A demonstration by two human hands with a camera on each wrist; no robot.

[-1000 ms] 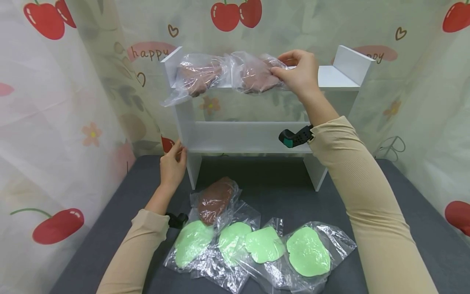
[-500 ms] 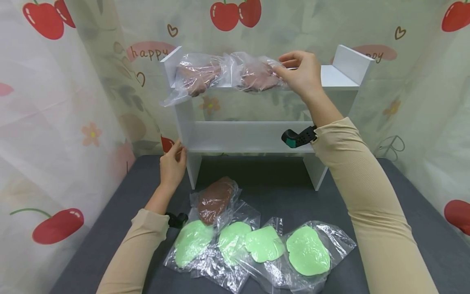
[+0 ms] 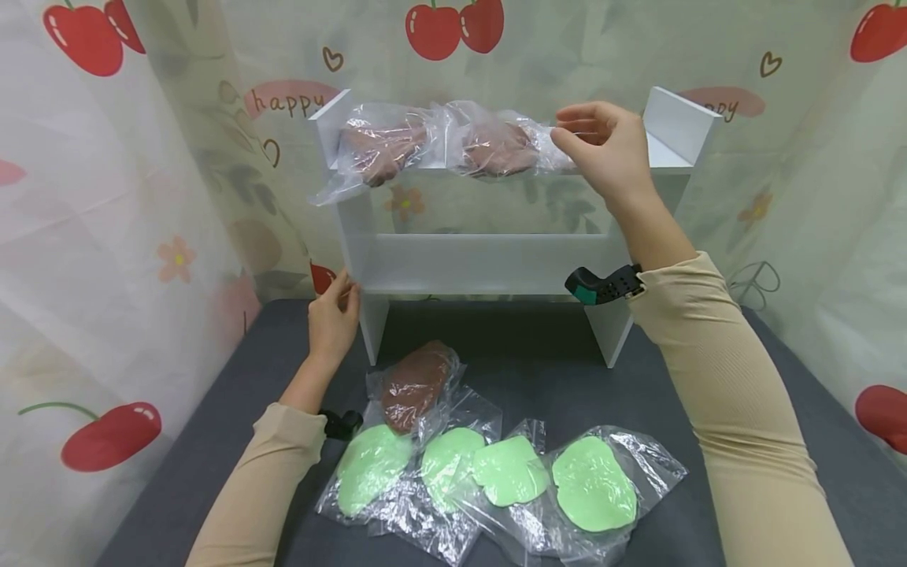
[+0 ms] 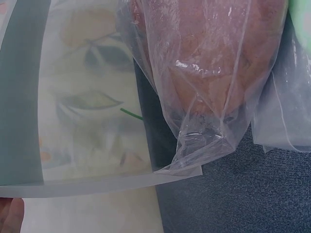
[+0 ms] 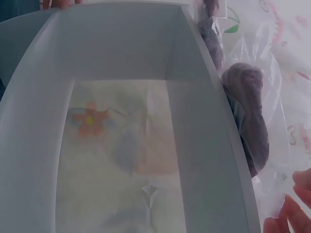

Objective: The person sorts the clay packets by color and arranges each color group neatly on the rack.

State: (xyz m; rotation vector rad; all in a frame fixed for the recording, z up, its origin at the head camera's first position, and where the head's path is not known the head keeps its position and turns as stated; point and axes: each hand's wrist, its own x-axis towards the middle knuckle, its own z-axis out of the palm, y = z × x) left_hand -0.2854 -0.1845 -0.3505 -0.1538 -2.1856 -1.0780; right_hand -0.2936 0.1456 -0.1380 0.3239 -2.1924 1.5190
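A small white two-tier shelf (image 3: 489, 264) stands on the dark table. On its top board lie two clear bags of reddish-brown, meat-like pieces, the left bag (image 3: 388, 146) and the right bag (image 3: 499, 148). My right hand (image 3: 605, 146) is at the right bag's loose plastic end, thumb and fingers apart; in the right wrist view its fingers (image 5: 289, 213) are beside that plastic. With curled fingers my left hand (image 3: 333, 323) holds the front edge of the shelf's left side panel. In the left wrist view, a bagged brown piece (image 4: 209, 63) appears large beside the panel.
Before the shelf lies a bagged brown piece (image 3: 418, 386) on the table (image 3: 496, 339). Several bagged light-green flat pieces (image 3: 595, 484) overlap nearer the front. Cherry-printed curtains (image 3: 106, 236) enclose the back and sides. A thin cable (image 3: 758, 283) hangs at right.
My right hand has let go of the right bag's brown piece and slid right along its plastic end, which now lies spread out. The left hand stays in place.
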